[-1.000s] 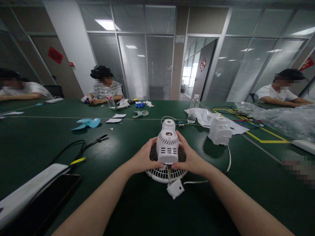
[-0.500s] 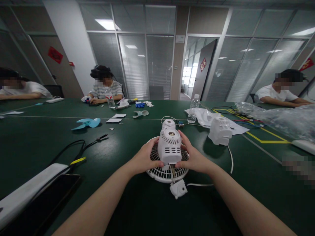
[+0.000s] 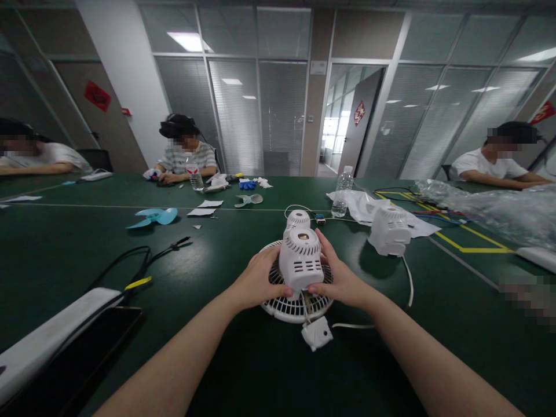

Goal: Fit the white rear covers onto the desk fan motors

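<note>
A white vented fan motor housing (image 3: 300, 263) stands over a round white fan grille (image 3: 284, 313) that lies flat on the table. My left hand (image 3: 259, 279) grips the housing from the left, its thumb at the lower front edge. From the right, my right hand (image 3: 343, 278) closes on the same housing, thumb also low at the front. Below the housing hangs a small white box-shaped part (image 3: 317, 334) on short wires, with a white cable leading off to the right. Behind it is another white vented housing (image 3: 297, 219), partly hidden.
A third white housing (image 3: 390, 231) stands to the right, near a water bottle (image 3: 343, 194) and clear plastic wrap (image 3: 499, 202). Leftward lie a blue fan blade (image 3: 154, 217), a power strip (image 3: 65, 324) and a dark phone (image 3: 87, 359). Several people sit across the table.
The held housing has tilted slightly and shifted a little to the right between my hands. The small box-shaped part has moved slightly rightward too.
</note>
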Tool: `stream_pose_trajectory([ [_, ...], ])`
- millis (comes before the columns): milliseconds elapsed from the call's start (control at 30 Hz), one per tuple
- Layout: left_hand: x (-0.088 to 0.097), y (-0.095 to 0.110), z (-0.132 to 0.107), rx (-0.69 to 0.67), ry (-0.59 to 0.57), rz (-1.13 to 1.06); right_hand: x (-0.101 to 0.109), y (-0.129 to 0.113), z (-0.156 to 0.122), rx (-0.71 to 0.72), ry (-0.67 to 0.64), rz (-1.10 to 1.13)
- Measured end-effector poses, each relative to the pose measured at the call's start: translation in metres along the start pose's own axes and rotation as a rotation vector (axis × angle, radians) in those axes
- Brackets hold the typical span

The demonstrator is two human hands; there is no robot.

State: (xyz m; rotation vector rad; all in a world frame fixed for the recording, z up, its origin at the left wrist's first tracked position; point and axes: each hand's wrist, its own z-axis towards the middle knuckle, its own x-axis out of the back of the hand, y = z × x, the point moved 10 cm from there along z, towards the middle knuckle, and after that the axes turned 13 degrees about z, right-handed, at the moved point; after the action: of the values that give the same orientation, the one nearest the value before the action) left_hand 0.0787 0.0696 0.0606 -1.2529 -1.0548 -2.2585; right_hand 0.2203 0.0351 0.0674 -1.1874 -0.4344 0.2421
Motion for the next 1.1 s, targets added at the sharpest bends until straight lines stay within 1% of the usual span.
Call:
stream_pose_trajectory([
  [333, 0.0007, -0.0006, -0.0001, 0.004, -0.007, -0.023, 0.0007, -0.0047, -0.0001, -0.004, 0.038, -0.048],
  [500, 0.0003, -0.0007, -0.0009, 0.01, -0.016, -0.02, 0.0001, -0.0052, 0.0014, -0.002, 0.012, 0.007],
  [667, 0.0001, -0.0011, -0.0018, 0.019, -0.022, -0.037, 0.002, -0.0017, 0.0012, -0.051, -0.002, 0.031],
  [867, -0.0037, -0.0075, -0.0031, 0.034, -0.029, -0.019, -0.0001, -0.0068, -0.0011, -0.057, -0.075, 0.096],
  [1100, -0.0048, -0.0073, -0.0035, 0.035, -0.042, -0.022, 0.0038, 0.0002, -0.0012, -0.091, -0.056, 0.111],
])
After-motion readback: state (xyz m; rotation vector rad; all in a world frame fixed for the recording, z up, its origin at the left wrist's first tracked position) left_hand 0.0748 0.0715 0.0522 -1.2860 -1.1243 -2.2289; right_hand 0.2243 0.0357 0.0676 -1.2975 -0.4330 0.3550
